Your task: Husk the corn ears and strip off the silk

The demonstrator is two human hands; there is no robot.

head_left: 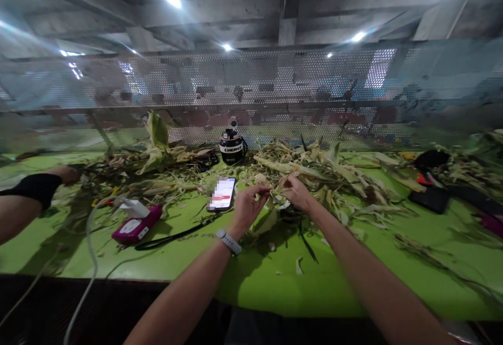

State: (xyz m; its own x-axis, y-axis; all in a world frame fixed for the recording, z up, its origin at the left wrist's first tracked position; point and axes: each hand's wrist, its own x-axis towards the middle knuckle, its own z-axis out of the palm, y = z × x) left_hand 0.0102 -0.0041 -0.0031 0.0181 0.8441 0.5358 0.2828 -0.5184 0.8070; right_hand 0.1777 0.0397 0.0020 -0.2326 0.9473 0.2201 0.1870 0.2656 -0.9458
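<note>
My left hand (250,208), with a grey watch band (228,242) on its wrist, has its fingertips pinched at a pale dry leaf, which looks like corn husk (278,197). From the other side, my right hand (297,193) pinches the same piece, thumb and finger close together. The fingertips of both hands nearly meet. Just behind and right of them spreads a heap of dried husks and stalks (334,172). Loose scraps lie below my hands on the green tabletop (283,282).
A phone (221,194) with a lit screen lies left of my hands; a black jug (231,146) stands behind. A purple power strip (135,225) holds a white charger and cable. More husks (157,164) and another person's arm (35,193) are at left. A perforated metal screen (259,83) stands behind.
</note>
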